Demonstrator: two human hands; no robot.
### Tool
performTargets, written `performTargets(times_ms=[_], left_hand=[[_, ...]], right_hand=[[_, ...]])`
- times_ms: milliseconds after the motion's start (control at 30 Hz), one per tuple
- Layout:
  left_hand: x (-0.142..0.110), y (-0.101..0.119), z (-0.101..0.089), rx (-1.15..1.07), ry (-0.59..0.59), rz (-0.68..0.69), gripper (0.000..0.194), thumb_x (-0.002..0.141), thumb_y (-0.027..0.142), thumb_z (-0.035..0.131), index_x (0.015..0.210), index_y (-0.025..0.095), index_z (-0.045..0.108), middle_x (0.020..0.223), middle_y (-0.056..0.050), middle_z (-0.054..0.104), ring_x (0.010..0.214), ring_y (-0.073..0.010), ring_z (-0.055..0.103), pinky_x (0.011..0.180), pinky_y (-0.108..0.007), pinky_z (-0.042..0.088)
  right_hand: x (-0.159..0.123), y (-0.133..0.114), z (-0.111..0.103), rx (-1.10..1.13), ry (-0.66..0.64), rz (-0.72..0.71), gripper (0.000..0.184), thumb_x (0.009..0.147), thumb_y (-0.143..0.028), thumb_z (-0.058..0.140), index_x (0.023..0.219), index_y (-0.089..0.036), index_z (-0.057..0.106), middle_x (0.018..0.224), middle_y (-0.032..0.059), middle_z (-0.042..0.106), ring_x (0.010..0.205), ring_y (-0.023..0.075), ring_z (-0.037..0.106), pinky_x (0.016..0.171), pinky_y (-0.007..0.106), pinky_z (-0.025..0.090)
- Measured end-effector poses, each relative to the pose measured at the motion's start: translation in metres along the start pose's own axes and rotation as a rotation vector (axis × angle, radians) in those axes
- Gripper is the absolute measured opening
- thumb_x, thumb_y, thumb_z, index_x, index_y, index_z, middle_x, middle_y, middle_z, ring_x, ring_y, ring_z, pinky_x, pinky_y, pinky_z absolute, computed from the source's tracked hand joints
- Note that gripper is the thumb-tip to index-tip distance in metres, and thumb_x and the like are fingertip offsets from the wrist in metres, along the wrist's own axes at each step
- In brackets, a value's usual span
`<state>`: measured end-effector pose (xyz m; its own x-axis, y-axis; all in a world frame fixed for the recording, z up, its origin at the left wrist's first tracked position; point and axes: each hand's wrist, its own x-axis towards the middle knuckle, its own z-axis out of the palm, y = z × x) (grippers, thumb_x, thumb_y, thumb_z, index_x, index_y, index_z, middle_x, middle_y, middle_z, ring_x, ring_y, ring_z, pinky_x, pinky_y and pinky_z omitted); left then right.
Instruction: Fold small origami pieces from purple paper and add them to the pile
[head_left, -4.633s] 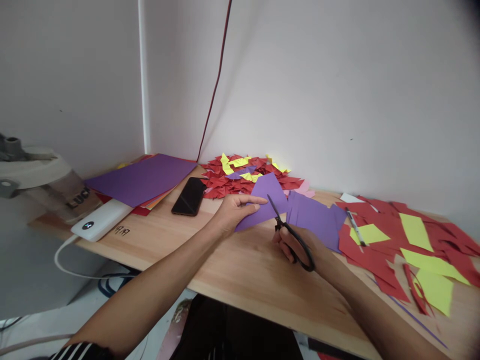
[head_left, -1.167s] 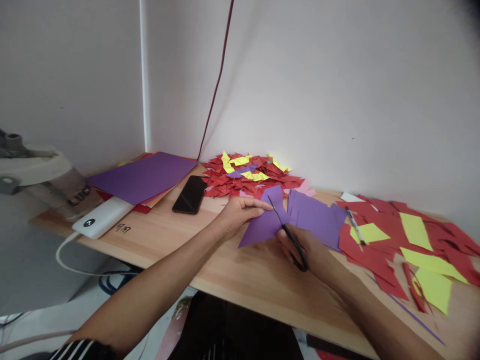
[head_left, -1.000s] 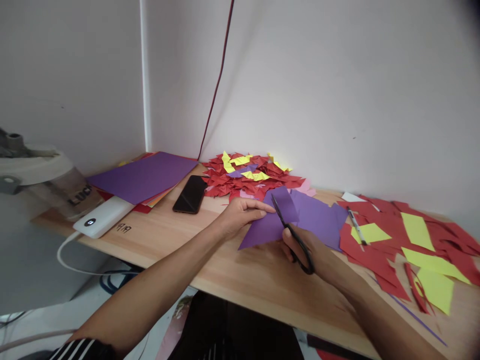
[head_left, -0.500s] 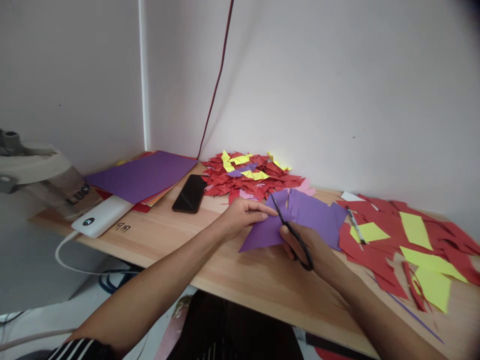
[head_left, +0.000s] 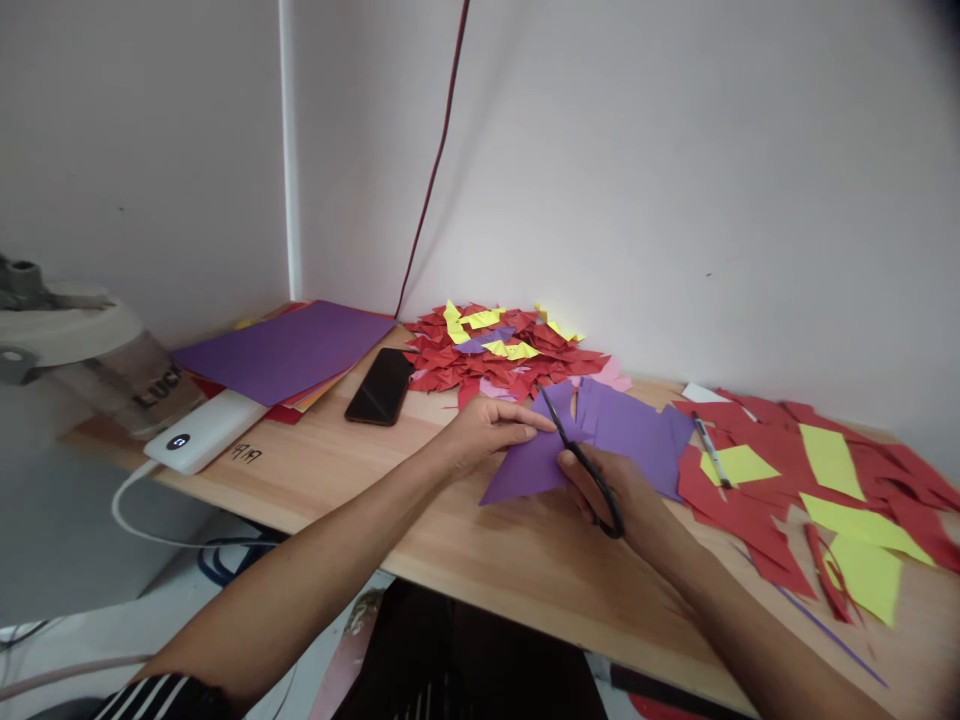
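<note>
A piece of purple paper (head_left: 529, 470) is pinched in my left hand (head_left: 487, 435), between the thumb and fingers near its upper edge. My right hand (head_left: 611, 485) grips a pair of black scissors (head_left: 600, 490) by the handles. The scissor blades lie across the purple paper, just right of my left fingertips. Behind my right hand, more purple paper pieces (head_left: 637, 430) lie on the wooden table (head_left: 420, 500). Part of the held paper is hidden by my hands.
A heap of folded red, yellow and purple paper (head_left: 487, 350) lies against the wall. On the left are a black phone (head_left: 380, 386), a white power bank (head_left: 202, 432), purple sheets (head_left: 292, 350) and a clear container (head_left: 142, 385). Red and yellow scraps (head_left: 780, 460) with a marker (head_left: 711, 450) spread right.
Very little differs. My right hand and the scissor handles have shifted slightly, while my left hand stays in place on the purple paper.
</note>
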<state>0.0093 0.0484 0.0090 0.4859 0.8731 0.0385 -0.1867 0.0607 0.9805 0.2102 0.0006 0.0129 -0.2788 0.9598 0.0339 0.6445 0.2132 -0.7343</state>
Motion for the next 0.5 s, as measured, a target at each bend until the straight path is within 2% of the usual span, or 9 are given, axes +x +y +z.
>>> performTargets(times_ms=[500], left_hand=[[0.0003,0.0009,-0.0005,0.012,-0.012,-0.014,0.025,0.071,0.027,0.072,0.092,0.016,0.078,0.094,-0.008,0.073,0.077,-0.0141,0.061,0.07,-0.025,0.043]], right_hand=[[-0.0009,0.0009,0.001,0.092,-0.005,0.062,0.046,0.089,-0.059,0.046,0.063,-0.022,0.042,0.049,-0.0031,0.048,0.046,0.0121,0.044,0.046,0.026,0.03]])
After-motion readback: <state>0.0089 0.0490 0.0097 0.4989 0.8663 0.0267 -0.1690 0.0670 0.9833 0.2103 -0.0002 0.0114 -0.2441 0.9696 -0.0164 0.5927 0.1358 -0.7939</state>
